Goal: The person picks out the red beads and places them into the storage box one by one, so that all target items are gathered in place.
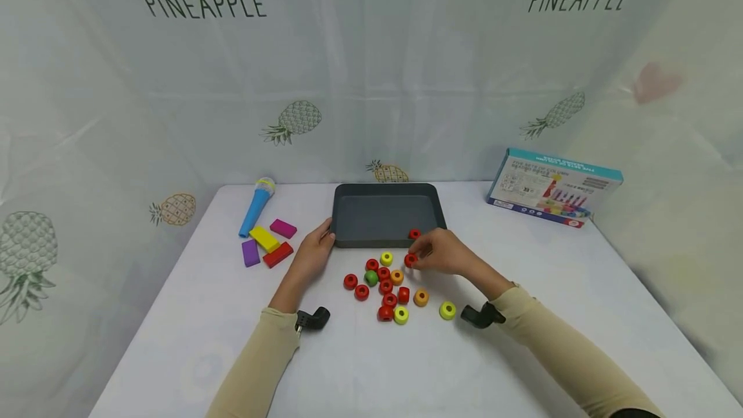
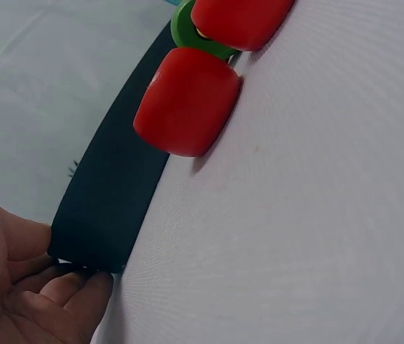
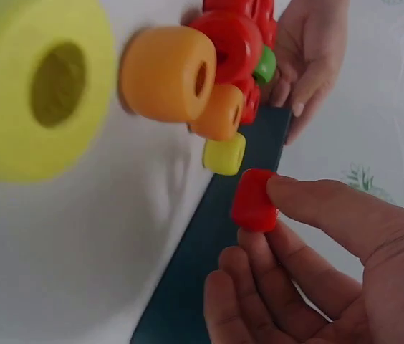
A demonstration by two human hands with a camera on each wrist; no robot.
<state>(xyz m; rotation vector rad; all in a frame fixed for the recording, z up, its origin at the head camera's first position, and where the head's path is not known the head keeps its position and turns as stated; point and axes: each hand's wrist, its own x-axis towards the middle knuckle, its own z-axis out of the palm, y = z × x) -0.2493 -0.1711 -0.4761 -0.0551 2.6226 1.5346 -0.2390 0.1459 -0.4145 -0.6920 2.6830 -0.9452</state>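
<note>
My right hand pinches a red bead between thumb and fingertips, just in front of the dark grey tray. Another red bead lies inside the tray near its front right corner. At the tray's front left corner my left hand grips the edge, the thumb on one side and curled fingers on the other, as the left wrist view shows. Loose red, orange, yellow and green beads lie on the table before the tray, among them a green bead and an orange bead.
To the left lie a blue toy microphone and several coloured blocks, one of them yellow. A printed toy box stands at the back right of the white table. Behind hangs a pineapple-print curtain.
</note>
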